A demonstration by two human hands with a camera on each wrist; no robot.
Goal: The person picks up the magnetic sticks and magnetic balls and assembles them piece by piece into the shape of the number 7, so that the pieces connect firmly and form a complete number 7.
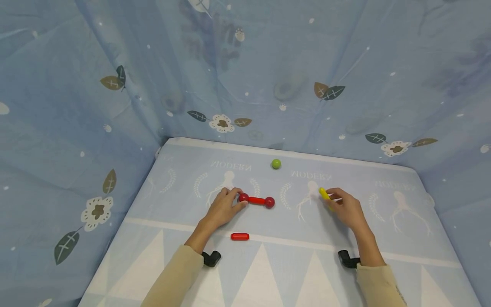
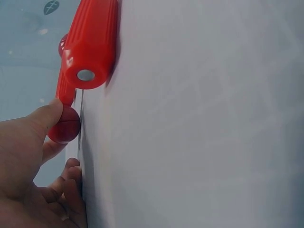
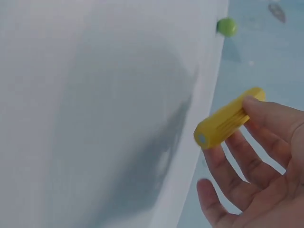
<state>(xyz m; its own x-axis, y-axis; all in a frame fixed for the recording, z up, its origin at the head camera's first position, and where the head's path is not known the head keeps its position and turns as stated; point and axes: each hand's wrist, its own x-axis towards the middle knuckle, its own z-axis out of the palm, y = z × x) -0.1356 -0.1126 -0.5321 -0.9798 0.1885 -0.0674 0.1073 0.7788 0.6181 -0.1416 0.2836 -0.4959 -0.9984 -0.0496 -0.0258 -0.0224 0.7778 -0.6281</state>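
The left hand pinched a red ball ending a red rod, apparently steadying it on the tablecloth, while the right hand, forearm stretched forward, held a yellow rod aloft, one end bare, with a loose red bar nearer the body and a green ball beyond.

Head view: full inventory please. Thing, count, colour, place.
Tablecloth: 1, pale blue and white, across the work surface
Joined rod: 1, red, between the red balls
Red balls: 2, dark red, one at each end of that rod
Loose rod: 1, red, nearer the person
Yellow rod: 1, yellow, right hand
Green ball: 1, green, near the tablecloth's far edge
Backdrop: count unclear, printed blue, behind and both sides
Black fittings: 2, black, beside the sleeves
Sleeves: 2, tan, bottom of picture
Left hand: 1, bare, on left red ball
Right hand: 1, bare, pinching yellow rod
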